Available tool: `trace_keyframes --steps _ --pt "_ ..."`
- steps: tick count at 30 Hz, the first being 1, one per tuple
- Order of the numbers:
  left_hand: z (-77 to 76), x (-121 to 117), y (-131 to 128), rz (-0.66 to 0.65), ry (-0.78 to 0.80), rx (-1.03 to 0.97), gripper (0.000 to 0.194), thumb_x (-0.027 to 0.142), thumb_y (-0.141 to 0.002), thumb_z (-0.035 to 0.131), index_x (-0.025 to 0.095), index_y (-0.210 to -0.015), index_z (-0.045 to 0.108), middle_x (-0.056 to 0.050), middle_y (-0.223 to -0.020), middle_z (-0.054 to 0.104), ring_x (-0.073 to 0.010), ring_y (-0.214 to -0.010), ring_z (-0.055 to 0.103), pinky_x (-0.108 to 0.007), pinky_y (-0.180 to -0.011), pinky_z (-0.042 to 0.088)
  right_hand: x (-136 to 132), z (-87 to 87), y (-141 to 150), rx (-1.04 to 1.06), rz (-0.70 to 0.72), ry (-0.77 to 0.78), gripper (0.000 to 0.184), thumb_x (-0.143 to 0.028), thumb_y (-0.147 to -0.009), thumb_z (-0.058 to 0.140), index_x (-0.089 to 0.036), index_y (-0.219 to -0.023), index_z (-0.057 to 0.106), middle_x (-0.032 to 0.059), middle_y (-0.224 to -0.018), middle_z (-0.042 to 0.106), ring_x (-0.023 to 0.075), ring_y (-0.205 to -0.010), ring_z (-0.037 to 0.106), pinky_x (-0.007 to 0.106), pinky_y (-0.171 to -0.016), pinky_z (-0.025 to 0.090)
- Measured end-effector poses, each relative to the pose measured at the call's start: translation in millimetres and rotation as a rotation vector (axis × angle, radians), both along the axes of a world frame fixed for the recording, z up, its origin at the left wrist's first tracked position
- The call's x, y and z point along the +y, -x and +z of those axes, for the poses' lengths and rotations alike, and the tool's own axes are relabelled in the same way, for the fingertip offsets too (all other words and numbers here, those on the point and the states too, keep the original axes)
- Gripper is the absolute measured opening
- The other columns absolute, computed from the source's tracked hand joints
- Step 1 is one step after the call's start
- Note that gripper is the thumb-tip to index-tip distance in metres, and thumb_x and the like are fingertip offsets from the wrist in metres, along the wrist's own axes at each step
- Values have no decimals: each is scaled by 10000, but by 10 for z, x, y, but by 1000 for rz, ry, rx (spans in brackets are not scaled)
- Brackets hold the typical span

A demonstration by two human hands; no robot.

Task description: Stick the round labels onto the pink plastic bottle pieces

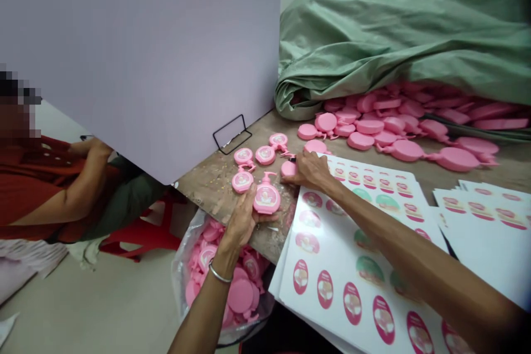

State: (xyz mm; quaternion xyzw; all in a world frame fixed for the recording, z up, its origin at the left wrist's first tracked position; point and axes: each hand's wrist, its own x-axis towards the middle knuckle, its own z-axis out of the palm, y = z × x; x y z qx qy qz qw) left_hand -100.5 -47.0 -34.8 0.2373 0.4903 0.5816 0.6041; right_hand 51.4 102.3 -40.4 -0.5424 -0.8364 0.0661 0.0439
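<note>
My left hand [243, 218] holds a pink pump-bottle-shaped plastic piece [266, 199], flat and round, with a printed label facing up. Just to the right, my right hand [311, 170] has its fingers closed on another pink piece [288, 168] at the table top. A small black bit shows by those fingers; I cannot make out what it is. Beyond my left hand lie several labelled pink pieces [242, 181] on the brown table [207, 188]. Under my right forearm is a stack of white sticker sheets [332, 221] with pink and green printed labels.
A green cloth sack [398, 27] spills many unlabelled pink pieces [406, 149] at the back right. More sheets [489, 232] lie right. A clear bag [182, 265] of pink pieces hangs below the edge. A grey panel [145, 38] stands left; beyond it sits a person [53, 182].
</note>
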Motion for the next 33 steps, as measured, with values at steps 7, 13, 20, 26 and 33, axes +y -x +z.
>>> trace_keyframes --steps 7,13,20,26,33 --pt "70 -67 -93 7 -74 -23 379 444 -839 627 164 -1093 597 -92 -1011 705 -251 -925 688 -400 -740 613 -147 56 52 -4 -41 -29 581 -627 -777 571 -102 -1021 619 206 -1060 647 356 -1036 555 444 -826 386" --pt "187 -189 -126 7 -69 -64 304 433 -855 613 170 -1007 615 -102 -1045 703 -261 -939 686 -414 -761 606 -400 282 -376 6 -64 -163 561 -646 -789 523 -142 -1029 586 170 -1061 647 343 -999 570 414 -772 386" --pt "238 -252 -363 -246 -13 -239 469 470 -939 442 83 -1121 634 -200 -1055 706 -260 -882 697 -344 -648 606 -798 200 -1063 -64 -190 -70 620 -668 -746 553 -151 -1086 594 163 -1062 655 351 -1017 570 434 -798 391" --pt "246 -311 -584 -303 29 -307 539 531 -915 456 102 -1214 586 -207 -1053 702 -300 -923 697 -374 -638 605 -965 76 -1226 -4 -181 -100 597 -595 -807 540 -141 -1194 559 166 -1083 652 345 -1036 556 442 -832 382" --pt "278 -339 -750 -297 78 -311 494 512 -907 483 102 -1153 604 -187 -1033 699 -288 -887 703 -365 -625 606 -1077 65 -1318 76 -184 -166 512 -522 -888 459 -163 -1244 537 149 -1080 649 323 -1016 557 439 -814 386"
